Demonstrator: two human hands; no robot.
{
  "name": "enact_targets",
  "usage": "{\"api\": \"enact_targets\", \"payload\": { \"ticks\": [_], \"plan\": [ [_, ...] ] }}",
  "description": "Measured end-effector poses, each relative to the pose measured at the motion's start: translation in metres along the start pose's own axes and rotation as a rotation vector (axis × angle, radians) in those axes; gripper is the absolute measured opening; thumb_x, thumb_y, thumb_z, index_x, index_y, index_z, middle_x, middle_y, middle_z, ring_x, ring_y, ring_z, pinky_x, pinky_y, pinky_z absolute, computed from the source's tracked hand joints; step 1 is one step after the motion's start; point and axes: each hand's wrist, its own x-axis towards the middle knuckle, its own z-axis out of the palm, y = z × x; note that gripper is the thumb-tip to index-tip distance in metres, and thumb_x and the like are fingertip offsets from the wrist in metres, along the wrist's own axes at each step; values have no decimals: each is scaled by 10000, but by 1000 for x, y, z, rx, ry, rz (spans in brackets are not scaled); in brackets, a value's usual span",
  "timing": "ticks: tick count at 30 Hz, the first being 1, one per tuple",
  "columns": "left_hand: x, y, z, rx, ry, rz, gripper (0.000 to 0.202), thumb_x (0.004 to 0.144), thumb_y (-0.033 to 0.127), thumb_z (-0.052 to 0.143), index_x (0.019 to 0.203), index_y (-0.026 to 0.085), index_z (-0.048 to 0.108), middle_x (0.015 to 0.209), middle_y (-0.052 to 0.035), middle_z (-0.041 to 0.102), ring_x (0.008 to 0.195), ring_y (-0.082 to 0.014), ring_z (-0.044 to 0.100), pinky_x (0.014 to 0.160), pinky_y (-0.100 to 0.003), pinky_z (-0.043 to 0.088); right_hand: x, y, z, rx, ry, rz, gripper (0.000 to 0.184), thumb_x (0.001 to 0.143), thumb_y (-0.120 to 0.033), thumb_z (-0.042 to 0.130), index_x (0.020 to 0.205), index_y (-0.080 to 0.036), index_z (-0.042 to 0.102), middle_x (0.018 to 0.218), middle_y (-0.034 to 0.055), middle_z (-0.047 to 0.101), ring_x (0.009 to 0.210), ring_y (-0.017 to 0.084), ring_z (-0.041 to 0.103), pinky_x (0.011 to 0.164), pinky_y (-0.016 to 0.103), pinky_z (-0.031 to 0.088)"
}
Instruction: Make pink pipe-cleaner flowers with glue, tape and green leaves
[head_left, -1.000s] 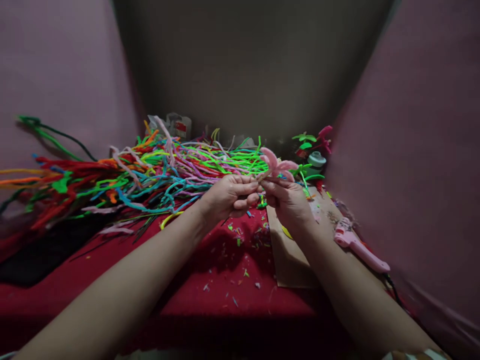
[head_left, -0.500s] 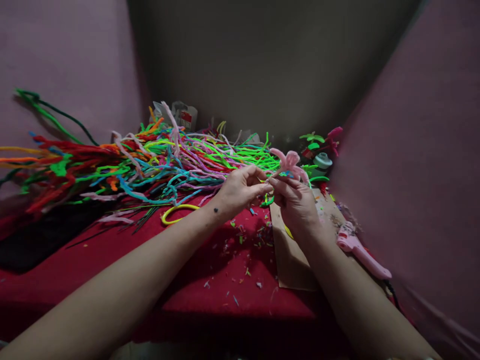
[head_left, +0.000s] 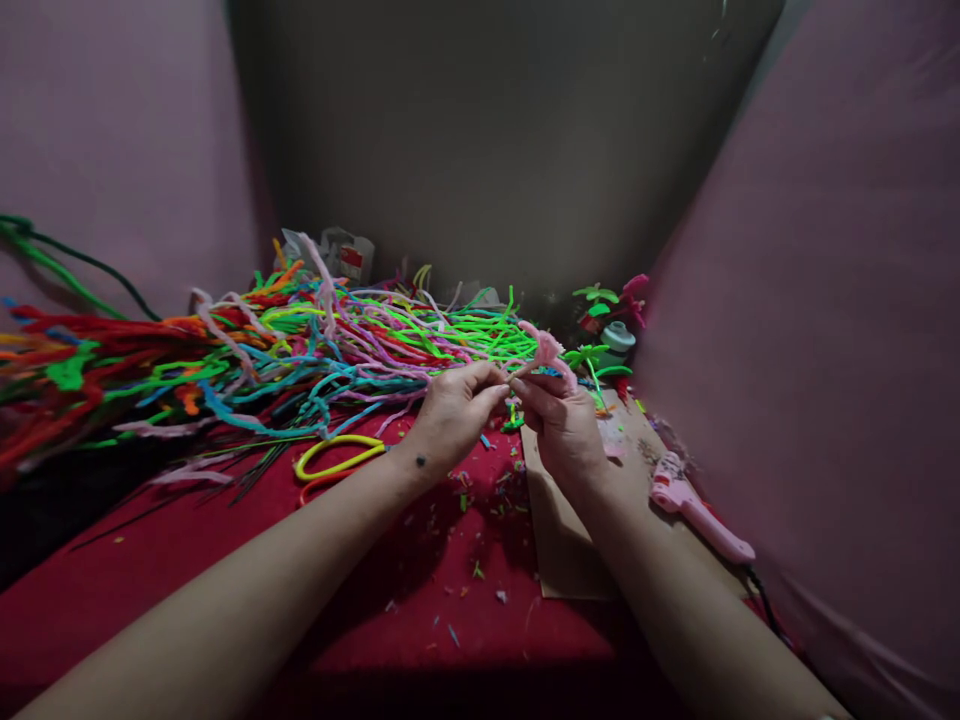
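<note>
Between my two hands, over the middle of the table, is a pink pipe-cleaner flower (head_left: 548,349) with looped petals. My left hand (head_left: 459,412) pinches the end of its thin stem between thumb and fingertips. Close against it, my right hand (head_left: 561,420) is closed on the stem just below the petals. The fingertips of both hands nearly touch, and part of the stem is hidden by them. Beyond the hands, a big heap of coloured pipe cleaners (head_left: 360,345) spreads to the left.
Yellow-and-orange-handled scissors (head_left: 341,456) lie beside my left forearm. A pink glue gun (head_left: 701,508) rests at right by a brown board (head_left: 559,545). Green pipe-cleaner pieces and a grey-green container (head_left: 617,338) stand behind. Coloured clippings dot the red cloth (head_left: 420,620).
The view has shifted, so the table's contents appear a little lower and further left. The flower has turned in my fingers, its petals now looking more bunched. Both hands keep their grip.
</note>
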Motion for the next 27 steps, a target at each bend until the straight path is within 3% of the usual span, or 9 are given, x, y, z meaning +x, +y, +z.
{"api": "enact_targets", "payload": {
  "ticks": [4,11,18,23,27],
  "plan": [
    [1,4,0,-90,-9,-102,140,760,175,529,621,163,522,499,59,492,393,-56,409,401,-186,324,0,2,-3,-33,8,41,106,563,-211,750,658,-172,722,527,-47,523,456,47,298,448,219,257],
    [2,8,-1,-174,20,-157,157,733,153,561,580,155,528,486,50,515,382,-51,415,407,-187,343,-1,-1,-2,-63,9,50,120,548,-234,759,634,-178,697,533,-48,522,455,54,321,440,220,264],
    [0,10,0,-405,-79,-304,89,729,199,602,701,121,570,509,46,514,358,-10,325,362,-144,210,1,2,-4,28,-8,140,162,562,-239,746,685,-162,673,439,-86,365,420,44,217,415,226,141],
    [2,2,-2,-594,-134,-372,109,698,171,638,713,119,544,522,51,486,365,2,313,360,-123,194,3,2,-5,107,-37,178,191,528,-221,748,693,-160,676,496,-63,469,431,41,243,420,227,148],
    [5,-5,-7,-734,-304,-414,108,691,150,643,758,121,564,478,74,420,353,0,245,338,-129,164,2,-1,-3,100,-3,159,174,504,-214,751,651,-168,671,476,-61,490,421,45,268,412,226,170]
  ]
}}
